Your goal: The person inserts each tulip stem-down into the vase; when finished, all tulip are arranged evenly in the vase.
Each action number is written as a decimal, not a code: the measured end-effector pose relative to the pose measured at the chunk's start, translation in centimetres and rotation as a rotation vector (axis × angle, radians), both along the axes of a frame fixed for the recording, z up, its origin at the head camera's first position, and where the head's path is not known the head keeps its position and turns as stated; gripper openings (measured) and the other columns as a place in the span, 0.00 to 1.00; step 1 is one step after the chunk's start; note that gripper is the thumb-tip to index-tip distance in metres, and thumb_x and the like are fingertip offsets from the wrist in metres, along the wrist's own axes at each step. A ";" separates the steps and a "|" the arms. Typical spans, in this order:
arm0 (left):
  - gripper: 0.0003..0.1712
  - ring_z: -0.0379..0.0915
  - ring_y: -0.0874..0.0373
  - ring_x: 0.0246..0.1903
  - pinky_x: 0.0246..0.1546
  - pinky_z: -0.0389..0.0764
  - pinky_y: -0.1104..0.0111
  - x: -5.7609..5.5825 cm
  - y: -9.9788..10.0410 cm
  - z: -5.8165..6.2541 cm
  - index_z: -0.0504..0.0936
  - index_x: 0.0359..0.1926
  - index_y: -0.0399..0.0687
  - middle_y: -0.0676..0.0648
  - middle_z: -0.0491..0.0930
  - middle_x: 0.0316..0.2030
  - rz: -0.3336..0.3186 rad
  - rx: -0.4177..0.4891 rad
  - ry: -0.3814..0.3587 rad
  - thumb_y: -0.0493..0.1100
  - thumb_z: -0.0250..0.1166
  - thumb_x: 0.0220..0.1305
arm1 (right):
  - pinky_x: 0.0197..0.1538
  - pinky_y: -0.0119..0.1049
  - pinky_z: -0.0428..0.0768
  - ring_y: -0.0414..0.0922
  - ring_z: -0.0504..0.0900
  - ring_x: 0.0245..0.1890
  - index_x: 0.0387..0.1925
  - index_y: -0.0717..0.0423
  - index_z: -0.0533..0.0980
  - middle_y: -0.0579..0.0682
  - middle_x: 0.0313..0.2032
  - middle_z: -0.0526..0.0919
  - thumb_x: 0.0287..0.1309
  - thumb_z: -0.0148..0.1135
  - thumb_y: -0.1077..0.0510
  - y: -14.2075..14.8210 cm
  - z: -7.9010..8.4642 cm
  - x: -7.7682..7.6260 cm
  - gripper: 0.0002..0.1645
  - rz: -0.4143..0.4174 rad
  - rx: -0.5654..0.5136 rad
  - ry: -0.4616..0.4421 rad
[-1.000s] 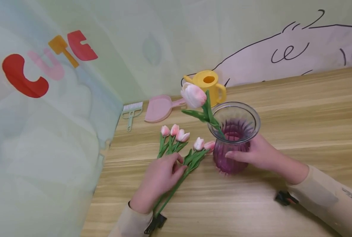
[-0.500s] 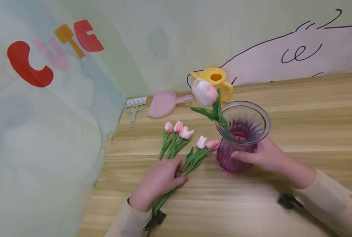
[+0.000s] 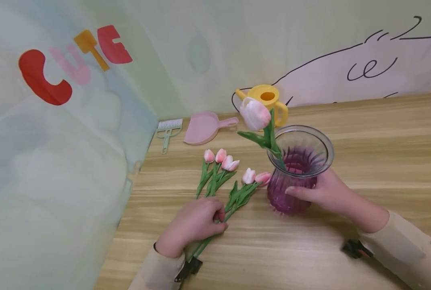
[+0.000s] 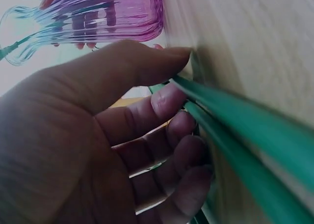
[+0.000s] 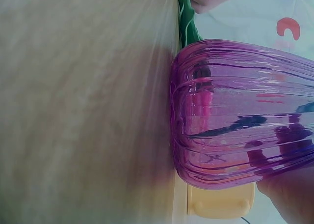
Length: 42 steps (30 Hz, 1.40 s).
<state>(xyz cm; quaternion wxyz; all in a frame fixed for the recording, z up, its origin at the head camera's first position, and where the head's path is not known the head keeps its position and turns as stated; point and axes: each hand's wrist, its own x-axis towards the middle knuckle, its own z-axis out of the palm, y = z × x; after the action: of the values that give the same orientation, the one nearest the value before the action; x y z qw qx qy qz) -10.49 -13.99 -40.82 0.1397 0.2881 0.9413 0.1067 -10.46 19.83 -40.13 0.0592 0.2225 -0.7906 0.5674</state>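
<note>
My right hand grips the purple glass vase round its lower body, thumb in front. One pink-and-white tulip stands in it, leaning left over the rim. On the table lie several more tulips: a group with heads pointing away, and a pair slanting toward the vase. Across their stems is my left hand, fingers curled. In the left wrist view its thumb and index fingertip pinch a green stem close to the tabletop, with another stem beside it.
A yellow watering can stands against the back wall, behind the tulip in the vase. Left of it a pink dustpan and a small green brush lie on the wooden table. A fabric wall with letters rises on the left.
My left hand has shifted down along the stems toward me, and its thumb and index finger have closed in on a stem. The right hand keeps its hold on the vase. The head view has shifted.
</note>
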 end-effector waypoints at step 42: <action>0.06 0.72 0.69 0.27 0.32 0.77 0.72 0.2 -0.7 0.8 0.82 0.43 0.52 0.61 0.78 0.28 -0.050 0.234 -0.200 0.43 0.70 0.67 | 0.62 0.20 0.72 0.32 0.78 0.57 0.67 0.63 0.65 0.60 0.56 0.82 0.48 0.77 0.68 0.1 -0.1 0.1 0.45 -0.012 0.037 -0.012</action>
<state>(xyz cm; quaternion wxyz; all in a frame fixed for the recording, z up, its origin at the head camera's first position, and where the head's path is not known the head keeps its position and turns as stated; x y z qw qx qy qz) -10.25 -14.67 -40.07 0.2007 0.3137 0.8964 0.2402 -10.40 19.97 -40.20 0.0535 0.2155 -0.8026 0.5536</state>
